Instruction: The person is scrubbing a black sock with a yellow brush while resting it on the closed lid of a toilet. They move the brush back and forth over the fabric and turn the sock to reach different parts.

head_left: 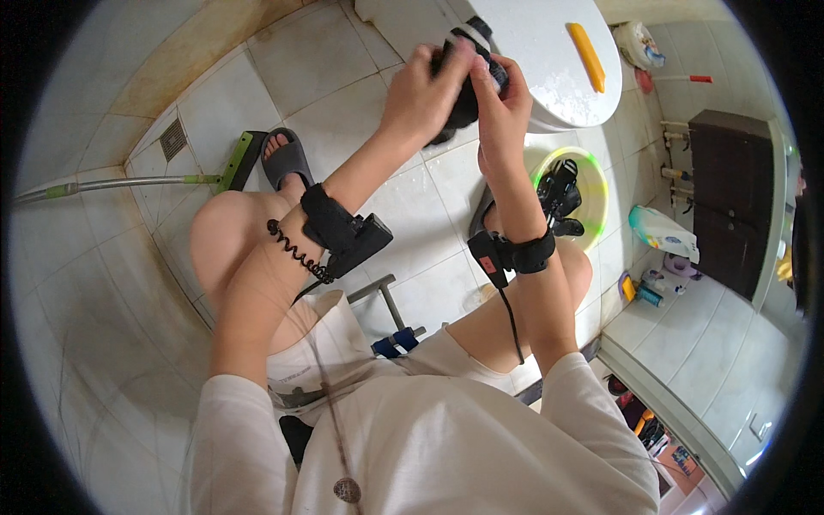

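Both hands are raised together at the edge of a white toilet lid (549, 51). Between them is a black shoe that looks like a sandal (466, 105), with greyish bands near its top. My left hand (421, 96) is closed on it, its fingers slightly smeared by motion. From the other side my right hand (505, 101) grips it, thumb pressed on the upper part. The fingers cover much of the shoe. Below my right hand, a pale green-rimmed basin (601, 184) holds another black strappy sandal (560, 190). A long yellow bar (587, 58) lies on the lid.
A green-headed broom (240, 163) lies to the left, beside my slippered foot and a floor drain (172, 140). At right are a dark cabinet (730, 202), a white-and-teal bag (663, 233) and several bottles. Black devices with cables are strapped around both forearms.
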`<move>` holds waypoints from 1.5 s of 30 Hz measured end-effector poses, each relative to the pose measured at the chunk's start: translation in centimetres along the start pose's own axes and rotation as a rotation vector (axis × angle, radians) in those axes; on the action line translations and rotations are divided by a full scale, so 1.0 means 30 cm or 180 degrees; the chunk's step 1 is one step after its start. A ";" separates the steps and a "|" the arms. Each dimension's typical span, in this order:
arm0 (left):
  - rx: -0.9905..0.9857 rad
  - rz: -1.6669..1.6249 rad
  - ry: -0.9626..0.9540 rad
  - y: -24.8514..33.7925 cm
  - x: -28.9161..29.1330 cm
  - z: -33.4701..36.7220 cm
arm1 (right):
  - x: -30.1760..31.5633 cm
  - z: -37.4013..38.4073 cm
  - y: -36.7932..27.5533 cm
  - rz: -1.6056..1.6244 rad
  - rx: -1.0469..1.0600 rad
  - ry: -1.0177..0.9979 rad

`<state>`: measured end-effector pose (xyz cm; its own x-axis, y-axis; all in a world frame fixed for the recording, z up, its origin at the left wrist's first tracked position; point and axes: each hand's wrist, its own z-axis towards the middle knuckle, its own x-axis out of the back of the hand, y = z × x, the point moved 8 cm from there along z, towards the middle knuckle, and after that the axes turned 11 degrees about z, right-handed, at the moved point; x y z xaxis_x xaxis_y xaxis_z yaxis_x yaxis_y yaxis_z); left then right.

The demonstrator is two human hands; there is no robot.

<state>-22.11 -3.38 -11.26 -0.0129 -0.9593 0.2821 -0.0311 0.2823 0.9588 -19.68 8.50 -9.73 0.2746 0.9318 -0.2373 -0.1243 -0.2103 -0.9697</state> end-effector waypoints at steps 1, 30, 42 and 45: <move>-0.0117 -0.0093 -0.0312 0.010 -0.019 -0.009 | 0.003 -0.002 -0.020 -0.0322 0.0074 0.0069; 0.1587 -0.1805 -0.0200 -0.225 -0.091 -0.012 | -0.100 -0.070 0.003 -0.1298 0.0654 0.0221; 0.1763 -0.1148 -0.0529 -0.214 -0.094 -0.120 | -0.053 -0.075 0.067 -0.1565 0.0525 -0.0011; 0.1882 -0.1651 -0.0460 -0.194 -0.100 -0.114 | -0.079 -0.089 0.041 -0.1355 0.0590 -0.0060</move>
<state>-18.47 -2.14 -17.56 0.0204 -0.9703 -0.2410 -0.5930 -0.2058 0.7785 -17.95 5.23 -10.51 0.3208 0.9294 0.1823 -0.1732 0.2468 -0.9535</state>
